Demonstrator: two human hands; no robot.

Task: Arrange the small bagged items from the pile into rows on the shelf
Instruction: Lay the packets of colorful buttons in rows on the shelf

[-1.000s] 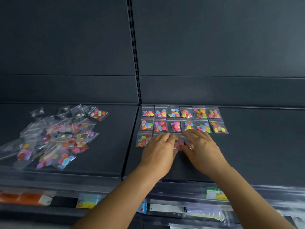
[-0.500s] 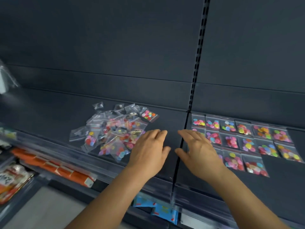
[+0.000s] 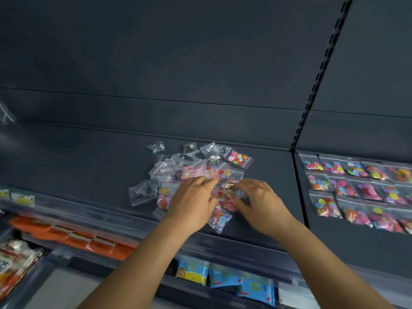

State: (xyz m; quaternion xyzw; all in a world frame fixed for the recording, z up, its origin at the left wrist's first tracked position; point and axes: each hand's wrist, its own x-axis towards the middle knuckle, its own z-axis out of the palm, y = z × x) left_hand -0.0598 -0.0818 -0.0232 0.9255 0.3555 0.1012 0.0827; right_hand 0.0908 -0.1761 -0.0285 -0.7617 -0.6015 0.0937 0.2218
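Left hand (image 3: 192,200) and right hand (image 3: 259,200): on pile of bagged buttons (image 3: 191,175), shelf (image 3: 89,166); whether fingers grasp any bag cannot be told. Rows (image 3: 356,188) at right.

No legible text anywhere — print on the lower-shelf packets (image 3: 13,262) too blurred to read, price-rail tags (image 3: 22,198) likewise — no numbers, no brands

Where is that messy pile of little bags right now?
In the head view, the pile lies mid-shelf, left of the slotted upright and the neat rows, with the left hand and right hand on its near edge.
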